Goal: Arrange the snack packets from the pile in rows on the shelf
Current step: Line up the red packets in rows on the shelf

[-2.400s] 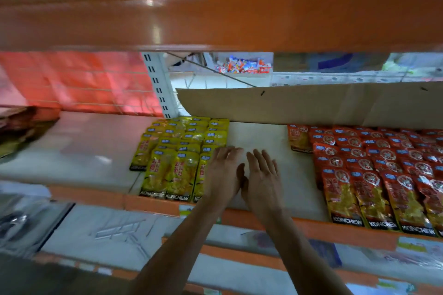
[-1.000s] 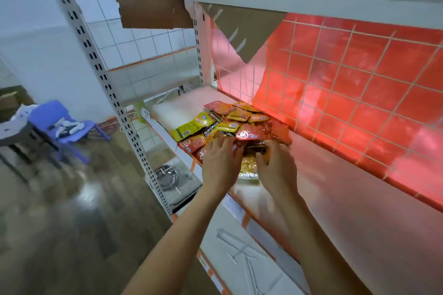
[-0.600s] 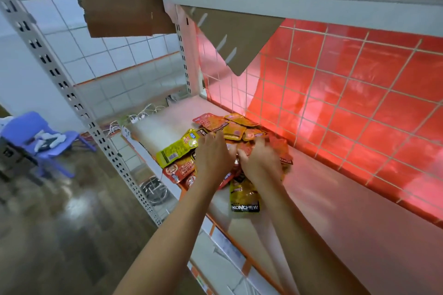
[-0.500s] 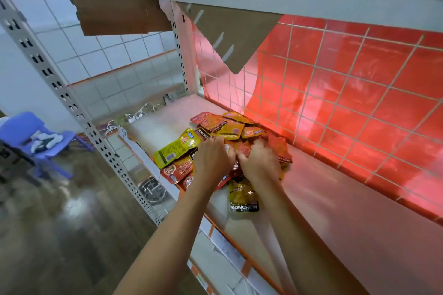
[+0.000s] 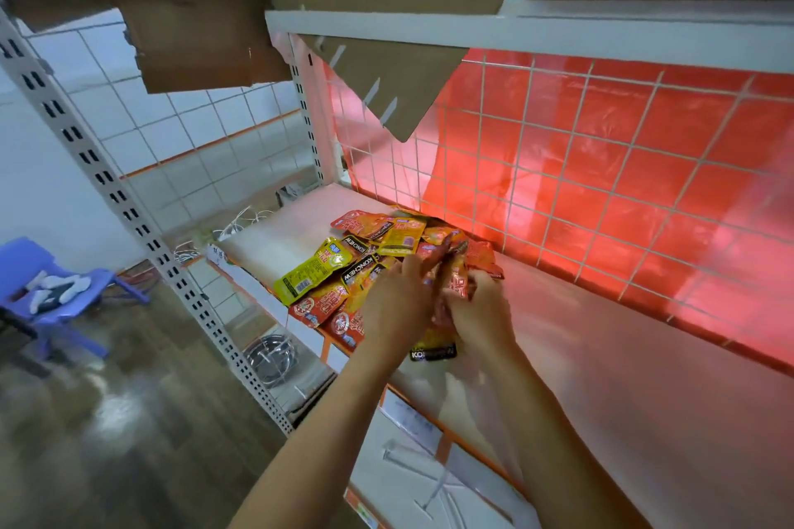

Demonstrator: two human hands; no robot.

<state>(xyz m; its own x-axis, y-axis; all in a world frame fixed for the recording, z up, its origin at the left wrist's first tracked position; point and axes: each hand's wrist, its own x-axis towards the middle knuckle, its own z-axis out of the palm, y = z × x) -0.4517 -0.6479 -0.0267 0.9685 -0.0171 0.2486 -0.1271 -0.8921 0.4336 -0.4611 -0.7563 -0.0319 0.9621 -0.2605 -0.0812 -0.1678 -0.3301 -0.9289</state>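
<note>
- Standing beside the rack and taking the head view, I see both bare forearms reach up to the pile of snack packets [image 5: 374,247], which lies at the left end of the shelf [image 5: 601,378], close against its back.
- The right hand [image 5: 479,309] has its fingers curled round a small bunch of red packets [image 5: 457,273], which stands tilted just above the pile.
- The left hand [image 5: 393,305] sits just beside it, knuckles up, with its fingers bent towards the same bunch. They are blurred, so I cannot tell whether they pinch anything.
- A yellow packet [image 5: 318,271] lies flat at the pile's left edge, with red ones overlapping below it near the shelf's front lip.
- One dark-ended packet [image 5: 432,351] pokes out under the two wrists, its lettering partly hidden.
- The rest of the shelf board runs away to the right.
- Behind the pile rises a white wire grid [image 5: 601,168] backed by red plastic sheet.
- Torn cardboard [image 5: 386,90] hangs from the shelf above.
- A perforated upright post [image 5: 129,219] slants across the left side.
- Beyond it stands a blue plastic chair [image 5: 56,292] on the glossy floor, before a white tiled wall [image 5: 172,133].
- A metal bowl [image 5: 268,354] rests on a lower level.
</note>
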